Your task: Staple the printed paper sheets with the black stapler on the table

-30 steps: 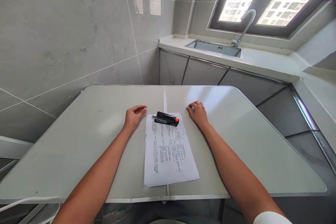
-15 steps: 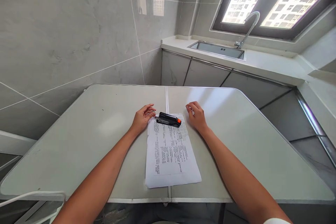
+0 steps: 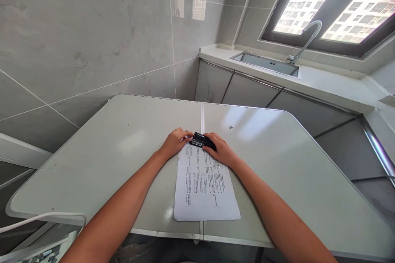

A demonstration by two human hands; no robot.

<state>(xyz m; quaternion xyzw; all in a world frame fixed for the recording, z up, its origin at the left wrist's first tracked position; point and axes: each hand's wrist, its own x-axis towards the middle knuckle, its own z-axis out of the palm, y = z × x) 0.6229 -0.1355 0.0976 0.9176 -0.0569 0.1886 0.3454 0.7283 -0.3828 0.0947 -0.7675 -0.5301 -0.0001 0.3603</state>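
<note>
A black stapler (image 3: pixel 197 139) lies across the upper part of a printed sheet of paper (image 3: pixel 206 197). My right hand (image 3: pixel 220 151) wraps round its right end, thumb on the near side, fingers on the far side, and covers that end. At the stapler's left end, the fingers of my left hand (image 3: pixel 175 141) are drawn together and pinch its tip; any small part between them is too small to make out. The paper lies flat on the pale table (image 3: pixel 148 197), over its middle seam.
A tiny dark piece (image 3: pixel 231 127) lies on the table beyond my right hand. A white cable (image 3: pixel 46 215) runs past the near left corner. Behind the table are a tiled wall (image 3: pixel 92 41) and a counter with a sink (image 3: pixel 265 65) and tap (image 3: pixel 308 41).
My right hand has moved left from beside the paper and closed on the stapler's right end. The tiny dark piece now shows near where that hand was. The view has shifted slightly.
</note>
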